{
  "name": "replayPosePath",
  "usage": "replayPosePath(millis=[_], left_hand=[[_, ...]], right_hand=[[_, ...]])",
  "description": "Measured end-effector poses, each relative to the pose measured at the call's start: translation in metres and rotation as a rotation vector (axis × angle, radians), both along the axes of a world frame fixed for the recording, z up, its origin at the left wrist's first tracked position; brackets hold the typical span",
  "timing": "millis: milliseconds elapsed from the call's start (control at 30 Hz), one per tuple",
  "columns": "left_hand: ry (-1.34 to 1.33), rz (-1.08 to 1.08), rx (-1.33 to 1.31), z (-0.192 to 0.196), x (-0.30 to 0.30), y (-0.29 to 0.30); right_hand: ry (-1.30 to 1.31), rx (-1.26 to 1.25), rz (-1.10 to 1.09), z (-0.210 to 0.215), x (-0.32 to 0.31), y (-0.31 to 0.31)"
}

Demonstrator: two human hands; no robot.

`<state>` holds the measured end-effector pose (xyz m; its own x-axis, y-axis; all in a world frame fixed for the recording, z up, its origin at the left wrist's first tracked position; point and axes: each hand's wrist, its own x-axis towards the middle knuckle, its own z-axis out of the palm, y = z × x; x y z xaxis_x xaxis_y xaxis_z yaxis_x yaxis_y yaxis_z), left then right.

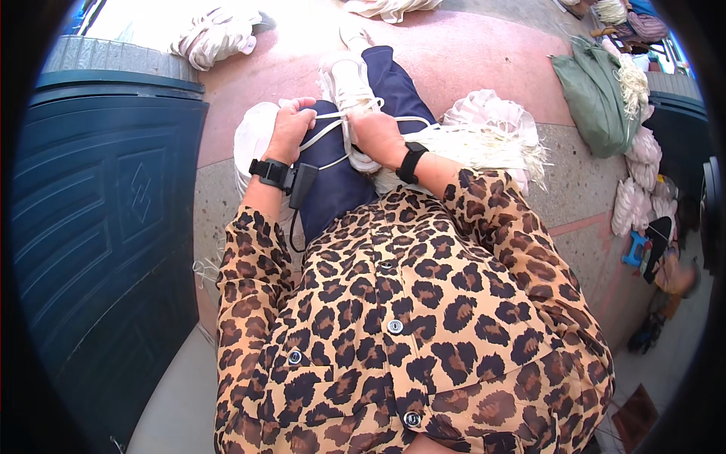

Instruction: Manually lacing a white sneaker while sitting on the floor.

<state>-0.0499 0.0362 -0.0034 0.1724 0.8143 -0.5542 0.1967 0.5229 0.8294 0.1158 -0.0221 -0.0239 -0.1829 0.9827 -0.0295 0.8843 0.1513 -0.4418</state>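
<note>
A bundle of white material (345, 82) lies lengthwise over my legs in dark blue trousers. White cord (327, 138) runs from it in loops, stretched between my hands. My left hand (290, 130) is closed, with its fingers pinched on the cord at the left of the bundle. Against the bundle's near part, my right hand (373, 136) is closed round the cord, its fingertips partly hidden. A loop of cord stands out beyond its knuckles, and another strand reaches right over my thigh.
A pile of cream cords (484, 145) lies right of my legs, and a pale bundle (257, 132) lies to their left. Dark blue door panels (113, 197) stand at left. At right are a green sack (594, 102), more white bundles (631, 200) and another person's hand (675, 274).
</note>
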Motion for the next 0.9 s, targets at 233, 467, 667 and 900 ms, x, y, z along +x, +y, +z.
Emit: replayPosePath(millis=[233,467,667,900], left_hand=[[-0.17,0.113,-0.067,-0.005,-0.007,0.001],[-0.068,0.082,-0.023,0.008,-0.001,0.006],[0.01,-0.111,0.023,-0.009,0.016,0.001],[0.185,-0.16,0.258,0.001,0.021,-0.017]], right_hand=[[-0.103,0.141,0.165,-0.001,-0.004,0.004],[1.01,-0.61,0.212,0.047,0.055,0.037],[2.16,-0.654,-0.062,0.211,0.08,0.031],[2.124,-0.475,0.547,0.214,0.077,0.022]])
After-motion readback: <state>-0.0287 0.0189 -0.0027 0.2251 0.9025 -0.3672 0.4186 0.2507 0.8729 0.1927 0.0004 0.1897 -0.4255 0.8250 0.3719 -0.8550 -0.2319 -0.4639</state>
